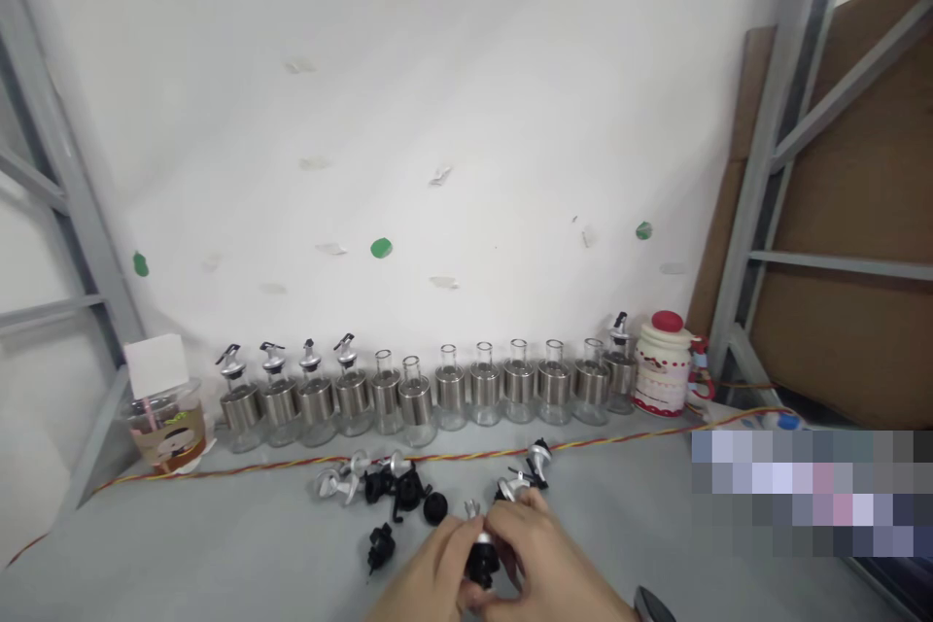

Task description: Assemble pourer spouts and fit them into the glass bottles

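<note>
Facing twelve glass bottles (519, 381) in one row, including five with fitted pourers (273, 360), plus loose pourers (408, 490) too clumped for counting. Working over a grey table (255, 544) before a white wall (510, 97). Holding left hand (435, 568) and right hand (540, 550) together, nearer than the loose pourers, pinching one black-and-silver pourer (482, 562) between nearly closed fingers.

There is one camera, worn on the person's head. It looks forward and a bit down, over the table (255, 544) to the big white wall (496, 97) behind. The left hand (438, 562) and right hand (543, 549) are closest, at the bottom edge. The row of bottles (450, 389) is farther away, near the wall.
</note>
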### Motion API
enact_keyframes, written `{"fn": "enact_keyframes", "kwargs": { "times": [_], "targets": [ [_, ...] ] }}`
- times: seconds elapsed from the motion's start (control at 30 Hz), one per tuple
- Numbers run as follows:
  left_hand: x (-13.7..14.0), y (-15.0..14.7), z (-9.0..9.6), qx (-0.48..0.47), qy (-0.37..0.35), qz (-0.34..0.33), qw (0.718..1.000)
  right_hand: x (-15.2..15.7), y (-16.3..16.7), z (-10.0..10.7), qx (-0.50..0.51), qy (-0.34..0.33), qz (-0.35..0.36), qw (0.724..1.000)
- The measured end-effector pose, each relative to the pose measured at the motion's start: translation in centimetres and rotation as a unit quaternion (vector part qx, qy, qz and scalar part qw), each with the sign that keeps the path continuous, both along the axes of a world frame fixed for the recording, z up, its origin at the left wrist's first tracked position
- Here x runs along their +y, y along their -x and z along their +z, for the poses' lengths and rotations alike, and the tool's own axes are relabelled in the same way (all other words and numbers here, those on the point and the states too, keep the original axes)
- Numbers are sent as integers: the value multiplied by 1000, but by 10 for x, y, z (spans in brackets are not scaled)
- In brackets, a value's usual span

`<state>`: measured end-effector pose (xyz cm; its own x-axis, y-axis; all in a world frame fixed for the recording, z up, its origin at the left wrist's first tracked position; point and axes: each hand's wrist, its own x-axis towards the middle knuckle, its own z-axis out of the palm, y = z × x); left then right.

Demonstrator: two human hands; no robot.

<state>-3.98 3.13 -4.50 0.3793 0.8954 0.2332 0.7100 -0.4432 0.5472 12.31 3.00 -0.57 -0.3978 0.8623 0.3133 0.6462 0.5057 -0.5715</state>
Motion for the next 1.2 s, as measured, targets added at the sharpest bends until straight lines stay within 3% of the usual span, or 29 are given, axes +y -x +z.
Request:
{"fn": "enact_keyframes", "kwargs": {
  "times": [0.27,0.53,0.77,0.87,1.03,1.2],
  "targets": [
    [-1,-2,-2,-98,50,-28,994,-3,3,7,56,69,35,995],
    [-6,0,13,-179,98,-58,977,-5,3,-2,113,100,-10,988],
    [-2,-3,12,-323,101,-66,939,1,5,-4,95,92,2,991],
    [1,-3,8,-313,92,-73,943,1,2,-1,68,79,2,995],
    [0,1,12,-230,63,-81,968,2,-4,5,0,-2,-30,1000],
    [-3,3,19,-159,99,-53,981,2,-1,0,-10,-8,-6,1000]
  ]
}}
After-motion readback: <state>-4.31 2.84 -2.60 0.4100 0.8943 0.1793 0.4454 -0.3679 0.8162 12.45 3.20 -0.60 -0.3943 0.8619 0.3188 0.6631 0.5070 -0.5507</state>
